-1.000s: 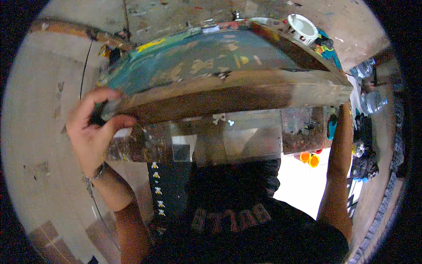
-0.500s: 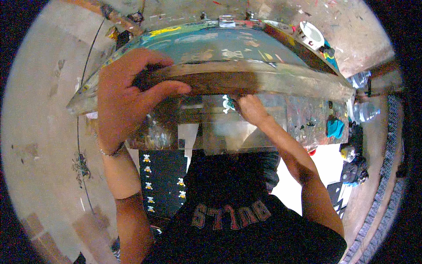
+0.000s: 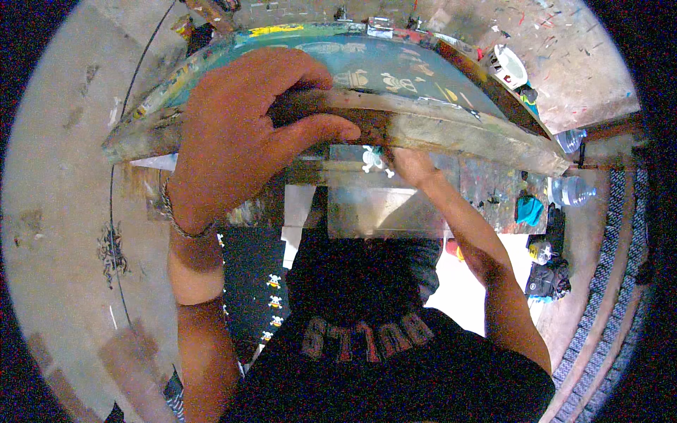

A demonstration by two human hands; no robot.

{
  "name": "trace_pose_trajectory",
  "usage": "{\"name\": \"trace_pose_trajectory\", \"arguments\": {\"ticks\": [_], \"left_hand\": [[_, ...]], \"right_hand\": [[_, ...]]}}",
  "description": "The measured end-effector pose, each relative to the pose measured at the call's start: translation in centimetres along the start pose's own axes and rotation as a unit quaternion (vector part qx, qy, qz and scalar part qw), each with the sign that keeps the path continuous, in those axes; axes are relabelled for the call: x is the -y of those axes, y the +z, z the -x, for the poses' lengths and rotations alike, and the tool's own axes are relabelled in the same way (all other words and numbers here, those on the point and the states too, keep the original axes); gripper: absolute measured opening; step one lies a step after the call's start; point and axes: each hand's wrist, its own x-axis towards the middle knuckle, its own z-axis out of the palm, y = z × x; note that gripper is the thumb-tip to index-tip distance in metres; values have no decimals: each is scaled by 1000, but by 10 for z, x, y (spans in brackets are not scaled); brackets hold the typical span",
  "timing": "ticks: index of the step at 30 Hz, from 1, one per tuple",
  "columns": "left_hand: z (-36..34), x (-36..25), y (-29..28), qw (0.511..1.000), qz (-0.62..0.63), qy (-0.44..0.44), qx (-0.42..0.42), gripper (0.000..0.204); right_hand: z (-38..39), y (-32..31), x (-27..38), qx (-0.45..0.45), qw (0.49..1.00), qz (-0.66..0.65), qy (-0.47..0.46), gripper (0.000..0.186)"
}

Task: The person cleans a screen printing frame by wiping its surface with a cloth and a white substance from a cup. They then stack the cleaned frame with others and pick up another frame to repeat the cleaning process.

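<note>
1. Since the earliest frame, the left hand [image 3: 236, 137] has slid from the screen's left end toward its middle, and the right hand [image 3: 412, 168] has come in from the right end to below the near bar.
2. Nearest is the wearer's black shirt [image 3: 395, 363], with faded red lettering.
3. Ahead of it, at left, hangs or lies a black sheet [image 3: 250, 264] dotted with small skull prints.
4. A paint-stained board [image 3: 486, 187] spans the middle; a teal rag [image 3: 529, 210] lies on its right part.
5. The left hand curls round the near bar, fingers above, thumb below, gripping it. The right hand's fingers are mostly hidden; I cannot tell how open they are. Just left of them shows a white skull [image 3: 376, 161].
6. The screen [image 3: 462, 132] is above the board: worn, greyed wooden bars, a blue-green mesh [image 3: 377, 62] with pale skull shapes, and a yellow smear along the far edge.
7. Beyond, at right, stand clear bottles [image 3: 572, 192] and a white tub [image 3: 509, 65].
</note>
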Motion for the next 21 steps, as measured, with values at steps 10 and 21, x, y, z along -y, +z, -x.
{"name": "trace_pose_trajectory", "arguments": {"ticks": [10,21], "left_hand": [[-1,-4,-1,999,7,-25,21,43],[0,-3,0,1000,-3,2,3,39]], "right_hand": [[-3,7,6,-16,989,0,-149,24],[-20,0,5,67,982,70,-163,30]]}}
